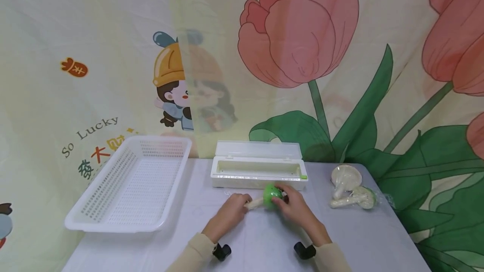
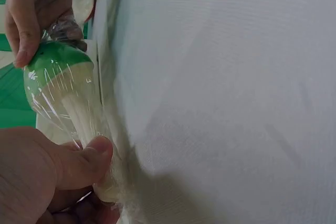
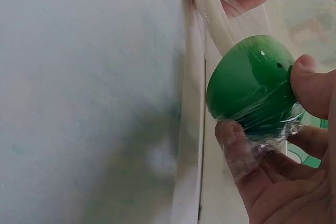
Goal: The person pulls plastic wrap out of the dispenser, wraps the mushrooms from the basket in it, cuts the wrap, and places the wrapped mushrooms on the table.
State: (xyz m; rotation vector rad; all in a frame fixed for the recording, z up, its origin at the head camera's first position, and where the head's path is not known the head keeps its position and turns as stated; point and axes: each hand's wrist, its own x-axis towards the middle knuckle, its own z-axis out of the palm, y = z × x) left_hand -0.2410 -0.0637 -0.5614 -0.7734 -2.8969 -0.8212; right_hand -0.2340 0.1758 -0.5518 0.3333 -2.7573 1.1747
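A toy mushroom (image 1: 271, 196) with a green cap and pale stem is wrapped in clear cling film, held above the table's middle. My left hand (image 1: 233, 210) pinches the stem's end between thumb and fingers; in the left wrist view the thumb (image 2: 97, 153) lies on the film there. My right hand (image 1: 296, 207) grips the cap from the right, with fingers and thumb around it. Bunched film (image 3: 273, 142) shows at the cap's top in the right wrist view. Just behind the hands stands a long white cling film dispenser (image 1: 261, 183), its lid raised.
A white plastic basket (image 1: 174, 188) stands at the left. Two more toy mushrooms in film lie at the right: one pale side up (image 1: 345, 177), one with a green cap (image 1: 364, 198). A white cloth covers the table (image 1: 359, 238); a printed curtain (image 1: 211, 3) hangs behind.
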